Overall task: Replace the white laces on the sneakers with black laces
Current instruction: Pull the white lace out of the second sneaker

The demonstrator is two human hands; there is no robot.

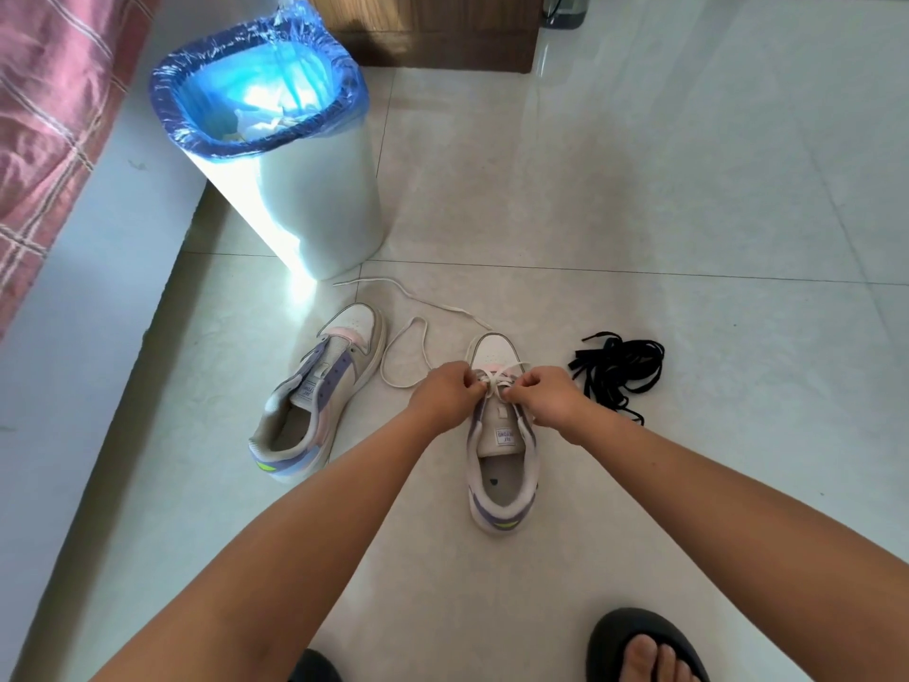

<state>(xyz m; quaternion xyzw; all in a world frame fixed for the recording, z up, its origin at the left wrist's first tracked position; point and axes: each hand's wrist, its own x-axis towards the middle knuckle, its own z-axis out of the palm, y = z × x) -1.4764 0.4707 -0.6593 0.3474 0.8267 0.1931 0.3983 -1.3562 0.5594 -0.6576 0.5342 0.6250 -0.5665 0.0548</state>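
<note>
Pale floor tiles (639, 214): left sneaker (315, 401) already unlaced. Both hands, left hand (445, 391) and right hand (543, 393), pinch the white lace (492, 381) in the right sneaker (501, 445). Black laces (615, 369) lie unused beside it.

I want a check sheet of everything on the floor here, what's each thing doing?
Surface: pale tiled floor, glossy.
Job's things: right sneaker partly threaded with a white lace; left sneaker laceless, tilted on its side; loose white lace on the floor between them; black laces bundled to the right, untouched.
Clutter: white bin with a blue liner.
Hands: left hand and right hand each pinch the white lace on the right sneaker.
Cables: nothing seen.
Surroundings: pink checked bedding, wooden furniture, black sandal on a foot.
</note>
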